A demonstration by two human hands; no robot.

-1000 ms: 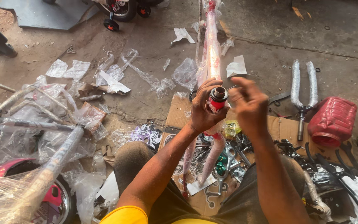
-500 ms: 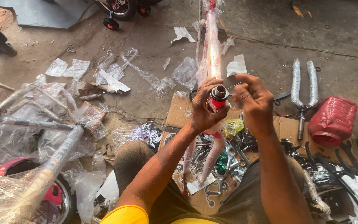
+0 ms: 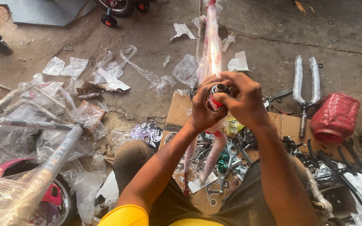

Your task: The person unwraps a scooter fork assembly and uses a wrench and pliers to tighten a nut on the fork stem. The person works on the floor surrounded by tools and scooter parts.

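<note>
Knees and a flattened cardboard sheet (image 3: 177, 109) sit nearest us, the sheet littered with small metal parts and a pair of green-handled scissors (image 3: 225, 165).

Item: pink bicycle frame (image 3: 213, 50), plastic-wrapped, held upright between our legs; its two lower stays reach down to the cardboard, its long tube runs away up the concrete floor (image 3: 273, 37).

Item: left hand (image 3: 204, 109), fingers curled tight around the frame's red-banded tube end (image 3: 218, 94).

Item: right hand (image 3: 244, 100), fingertips pinched together at the open metal rim of that tube end; we cannot tell what small piece, if any, lies between them.

Item: silver-wrapped fork (image 3: 304, 90), lying right of our hands, just beside a red ribbed container (image 3: 336, 117) tipped on its side.

Item: wrapped handlebars and pink wheel (image 3: 42, 196), left. Torn clear plastic (image 3: 114, 71) farther out.
</note>
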